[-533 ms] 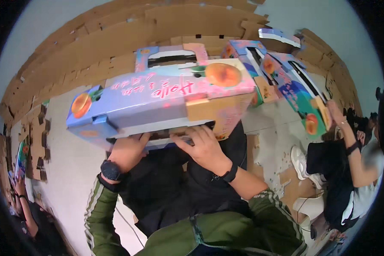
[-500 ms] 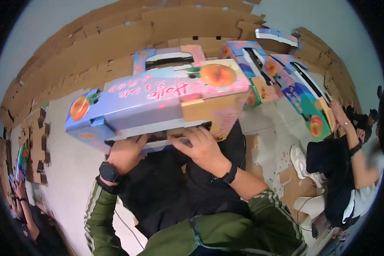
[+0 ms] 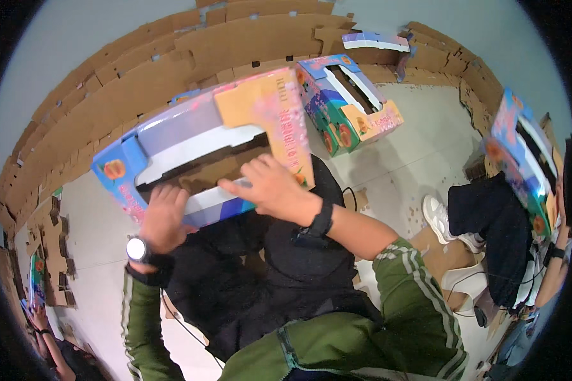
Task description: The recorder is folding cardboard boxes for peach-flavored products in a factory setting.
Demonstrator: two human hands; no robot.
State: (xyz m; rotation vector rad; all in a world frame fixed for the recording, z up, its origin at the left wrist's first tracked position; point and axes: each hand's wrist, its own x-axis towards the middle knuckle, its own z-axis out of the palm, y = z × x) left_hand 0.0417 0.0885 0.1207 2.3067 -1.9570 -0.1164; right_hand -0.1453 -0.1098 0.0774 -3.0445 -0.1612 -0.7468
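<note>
- The left hand's (image 3: 164, 222) fingers were clamped over the near edge of a carton (image 3: 187, 124); whether the right hand's (image 3: 278, 192) fingers gripped it couldn't be told.
- The carton sat tilted above the black trousers (image 3: 235, 282).
- Uneven pressure could have creased its edge.
- Farther right, a second carton (image 3: 333, 106) stood on the floor (image 3: 102, 197).

Blue piece (image 3: 184, 96), 10–11 o'clock: partly hidden behind held box (image 3: 197, 149). Co-worker (image 3: 57, 357), 8 o'clock: cut off by rim.
</note>
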